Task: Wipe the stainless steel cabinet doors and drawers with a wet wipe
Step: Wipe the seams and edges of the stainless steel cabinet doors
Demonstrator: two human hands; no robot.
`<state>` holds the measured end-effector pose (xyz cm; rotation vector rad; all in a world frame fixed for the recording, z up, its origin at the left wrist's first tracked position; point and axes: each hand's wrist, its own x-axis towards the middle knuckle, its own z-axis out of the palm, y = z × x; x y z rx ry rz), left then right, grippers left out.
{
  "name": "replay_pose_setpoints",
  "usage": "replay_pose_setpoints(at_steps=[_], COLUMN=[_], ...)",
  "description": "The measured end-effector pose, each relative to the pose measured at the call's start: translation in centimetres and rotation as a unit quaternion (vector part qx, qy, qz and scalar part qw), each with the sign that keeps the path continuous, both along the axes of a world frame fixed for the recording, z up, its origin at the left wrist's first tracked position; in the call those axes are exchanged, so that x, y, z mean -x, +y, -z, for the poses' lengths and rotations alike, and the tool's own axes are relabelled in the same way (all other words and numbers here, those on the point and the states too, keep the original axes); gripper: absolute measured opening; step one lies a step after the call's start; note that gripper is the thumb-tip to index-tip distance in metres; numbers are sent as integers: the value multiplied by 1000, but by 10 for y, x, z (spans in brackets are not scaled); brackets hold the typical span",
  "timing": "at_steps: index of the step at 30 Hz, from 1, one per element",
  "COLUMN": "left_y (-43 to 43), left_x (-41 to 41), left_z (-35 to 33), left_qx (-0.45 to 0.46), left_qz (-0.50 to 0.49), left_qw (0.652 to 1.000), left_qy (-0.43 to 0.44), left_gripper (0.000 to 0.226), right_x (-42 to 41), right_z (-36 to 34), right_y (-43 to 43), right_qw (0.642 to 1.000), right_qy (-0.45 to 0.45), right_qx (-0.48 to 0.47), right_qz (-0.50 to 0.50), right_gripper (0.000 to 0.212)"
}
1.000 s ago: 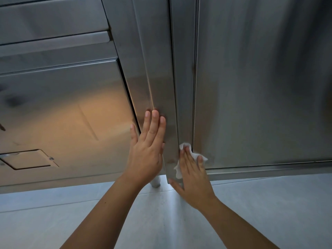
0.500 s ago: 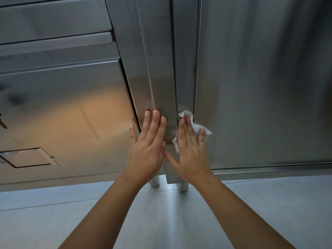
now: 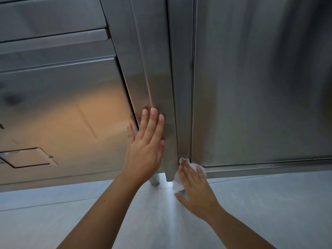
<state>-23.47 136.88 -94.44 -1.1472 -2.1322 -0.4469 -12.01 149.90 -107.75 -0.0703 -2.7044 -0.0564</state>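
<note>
A steel cabinet fills the view. Its upright post [image 3: 154,72] stands between the left door [image 3: 59,114] and the right door [image 3: 260,83]. My left hand [image 3: 146,150] rests flat on the post with straight fingers. My right hand [image 3: 195,189] presses a white wet wipe [image 3: 179,182] against the narrow strip at the post's lower end, beside the right door's bottom corner. The fingers lie straight over the wipe, most of which is hidden under the hand.
Drawers [image 3: 50,17] sit stacked at the top left. A recessed latch plate [image 3: 27,158] is set in the left door. A round cabinet leg [image 3: 155,179] stands on the grey tiled floor [image 3: 269,203] below.
My right hand with the wipe slid up the strip, then came back down to the post's lower end. My left hand stayed in place on the post.
</note>
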Motion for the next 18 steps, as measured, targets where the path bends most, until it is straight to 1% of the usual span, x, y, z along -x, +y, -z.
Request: replay_pose_setpoints(at_steps=[6,8,12,15,18], left_y=[-1,0,-4,-8,-12], left_x=[-4,-7,-9,-11,-14], left_z=[0,0,3,7,12], left_qx=[-1,-5,9,27,51], left_qz=[-11,-11,-11,-15,-14], left_qw=[1000,1000,1000,999,998], left_qy=[10,10,17,25,28], left_gripper=[61,61,61,64,63], right_x=[-9,-12,-15,-15,-13], right_z=[-3,-3,-3,-10,-16], right_y=[3,6,12,12,14], right_qw=[1000,999,996,995,992], right_qy=[-5,10,18,36,68], right_qx=[-26,-19,0,19,27], right_qz=[-13,-41,-86,-89,-106], right_gripper=[63,59,64,57,45])
